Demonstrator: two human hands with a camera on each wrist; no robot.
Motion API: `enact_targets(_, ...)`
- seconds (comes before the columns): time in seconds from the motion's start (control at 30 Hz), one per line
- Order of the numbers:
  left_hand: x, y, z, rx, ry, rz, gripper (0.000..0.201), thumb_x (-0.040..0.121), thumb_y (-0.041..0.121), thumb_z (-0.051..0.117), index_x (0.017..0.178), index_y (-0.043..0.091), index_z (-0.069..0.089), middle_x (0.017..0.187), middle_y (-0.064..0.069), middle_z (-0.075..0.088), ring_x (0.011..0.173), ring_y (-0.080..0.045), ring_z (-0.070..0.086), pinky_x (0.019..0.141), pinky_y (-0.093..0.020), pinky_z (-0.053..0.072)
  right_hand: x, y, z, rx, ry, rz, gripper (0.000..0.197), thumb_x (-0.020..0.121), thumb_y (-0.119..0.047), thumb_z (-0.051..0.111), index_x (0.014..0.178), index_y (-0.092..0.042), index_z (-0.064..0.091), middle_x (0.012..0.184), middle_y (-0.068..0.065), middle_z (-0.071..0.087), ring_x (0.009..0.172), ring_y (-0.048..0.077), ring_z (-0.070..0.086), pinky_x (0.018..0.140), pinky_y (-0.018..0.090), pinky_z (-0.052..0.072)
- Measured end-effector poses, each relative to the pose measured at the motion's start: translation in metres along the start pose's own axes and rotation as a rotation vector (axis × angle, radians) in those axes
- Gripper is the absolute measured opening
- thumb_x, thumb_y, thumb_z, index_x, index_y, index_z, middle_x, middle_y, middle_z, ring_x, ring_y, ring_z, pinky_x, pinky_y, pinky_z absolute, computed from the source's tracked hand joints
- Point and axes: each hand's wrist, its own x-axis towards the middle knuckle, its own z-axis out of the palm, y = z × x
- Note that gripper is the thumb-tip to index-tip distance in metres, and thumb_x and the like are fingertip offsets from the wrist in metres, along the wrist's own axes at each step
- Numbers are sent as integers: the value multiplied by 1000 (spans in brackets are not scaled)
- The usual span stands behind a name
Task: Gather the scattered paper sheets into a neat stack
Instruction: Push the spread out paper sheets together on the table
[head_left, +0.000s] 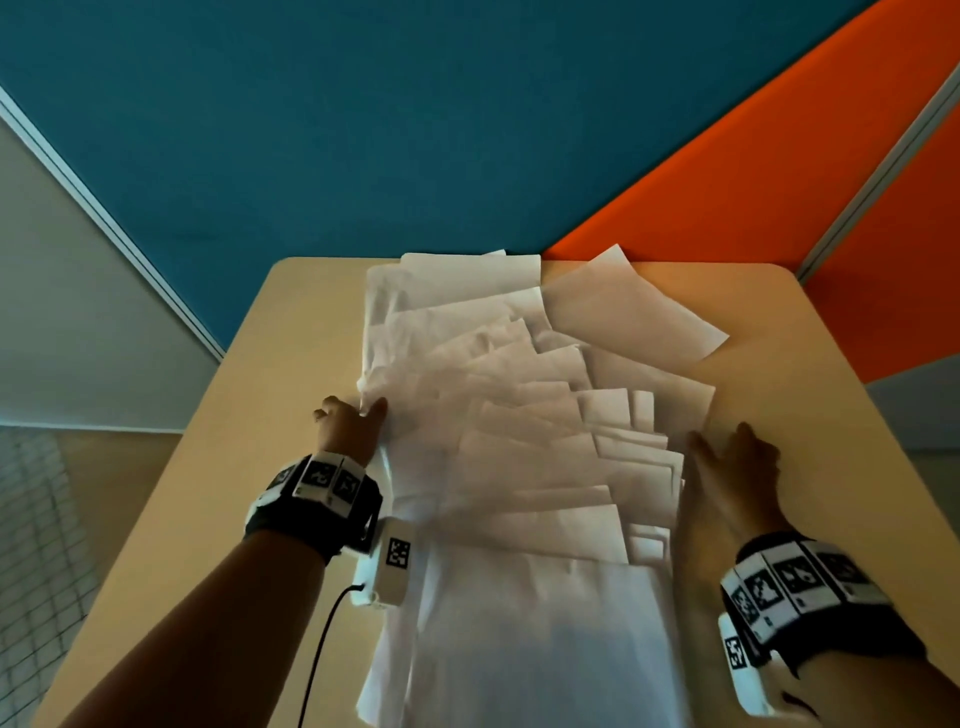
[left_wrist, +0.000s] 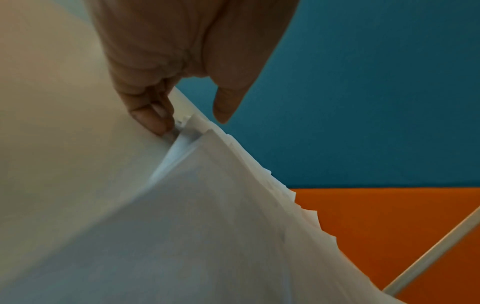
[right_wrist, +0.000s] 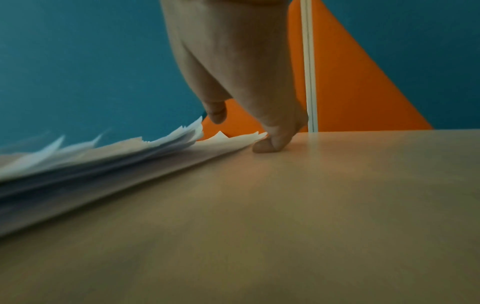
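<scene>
- Bracketing the fanned paper sheets (head_left: 519, 441) on the table (head_left: 779, 395), both hands.
- left hand (head_left: 350, 423) fingers curled, pinching the left edge.
- right hand (head_left: 737, 462) flat, fingers straight against the right edge.

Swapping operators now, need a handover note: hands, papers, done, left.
Left hand: at the left edge of the paper sheets, fingertips curled against the edge, thumb over it.
Right hand: open, fingers straight on the table, against the right edge.
Sheets: one overlapping fan down the table's middle; one sheet angled out at the far right.
Done: sheets pulled together, left edge roughly lined up.
Left: square the edges, pull in the far sheet, close the fan into one stack.
</scene>
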Motion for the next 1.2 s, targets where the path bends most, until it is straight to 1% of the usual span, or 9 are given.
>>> enact_targets(0.1,9,14,-1,-14,-28,21,54,92,26,51,129,-12,40,132,-33,47,121,-46,48,103,-44,42,9,-7,9,69,-47,-85,60,87,-36,57,127,5,40,126,31,48,115,42,45,100,48,36)
enact_targets(0.23,14,23,5,4,-121,107,42,95,19,47,122,-14,49,126,-34,54,117,-43,52,96,-42,42,8,-24,18,148,-177,-145,59,88,-33,57,133,0,38,131,21,45,117,35,47,94,36,39)
enact_targets(0.4,7,22,13,-145,-209,162,36,95,16,46,125,-4,50,125,-26,57,120,-38,53,104,-46,43,-8,-40,25,164,-253,-297,70,90,-31,56,147,-12,21,154,9,30,141,25,29,114,36,24)
enact_targets(0.63,-10,8,10,-325,-398,66,38,95,21,47,119,-7,56,116,-25,60,109,-37,58,106,-53,40,-26,-38,14,170,-300,-329,62,92,-19,53,146,-10,25,152,8,33,140,23,30,109,26,23)
enact_targets(0.73,-16,-4,5,-326,-388,61,35,92,37,48,89,6,64,95,-18,59,91,-28,56,88,-47,50,-32,-20,3,207,-268,-232,55,90,-23,56,138,-6,37,138,17,50,126,32,47,104,37,36)
enact_targets(0.83,-43,-19,-2,-312,-323,34,43,93,35,49,65,3,55,67,-15,49,67,-26,52,66,-36,46,-44,9,-8,179,-230,-137,42,89,-25,59,123,-3,49,118,22,62,105,36,59,91,43,47)
enact_targets(0.97,-83,-59,-2,-159,-293,108,42,77,38,66,93,0,62,100,-27,66,96,-40,65,84,-56,54,-70,31,-16,162,-285,-179,29,88,-19,60,110,-1,58,93,14,66,80,27,61,64,28,47)
enact_targets(1.1,-105,-61,3,48,-138,252,28,87,16,59,109,0,66,107,-21,70,99,-34,64,74,-29,42,-84,31,-11,176,-156,-245,27,83,-11,66,107,-2,57,92,7,62,85,23,57,76,29,46)
enact_targets(1.2,-100,-47,8,6,-54,249,27,91,12,52,102,-9,65,104,-31,67,91,-35,62,71,-32,37,-81,25,-4,196,-53,-268,22,82,-6,65,103,-1,61,91,8,64,83,19,56,75,25,40)
